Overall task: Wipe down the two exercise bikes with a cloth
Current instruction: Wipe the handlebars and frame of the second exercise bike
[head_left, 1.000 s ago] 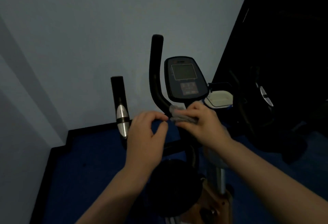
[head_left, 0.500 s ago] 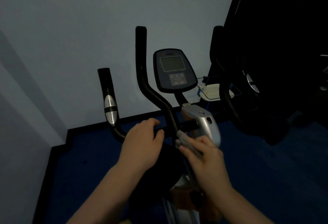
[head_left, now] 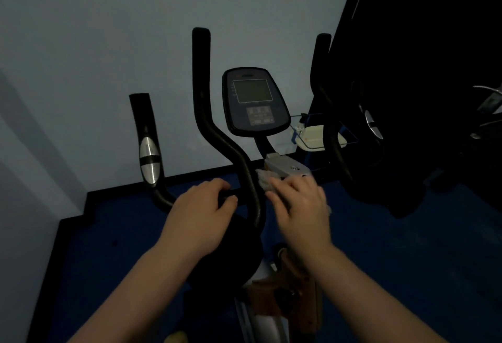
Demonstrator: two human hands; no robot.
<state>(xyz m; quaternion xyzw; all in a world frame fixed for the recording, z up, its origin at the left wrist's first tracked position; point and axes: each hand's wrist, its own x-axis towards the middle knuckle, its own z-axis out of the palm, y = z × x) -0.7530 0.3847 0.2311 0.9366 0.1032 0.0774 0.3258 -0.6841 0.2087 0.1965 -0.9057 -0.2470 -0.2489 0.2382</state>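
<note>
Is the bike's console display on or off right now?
Off, as far as it shows: the console screen is a flat, unlit grey with no digits or glow. The room is dim, so a very faint readout could be missed.

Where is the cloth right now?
In the head view, the cloth sits just right of centre, under the right hand, pressed against the grey bracket below the bike's screen, beside the curved black handlebar.

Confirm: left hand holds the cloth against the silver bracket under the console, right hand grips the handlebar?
Hands are swapped. In the head view the right hand presses the cloth by the silver bracket under the console; the left hand grips the handlebar.
</note>
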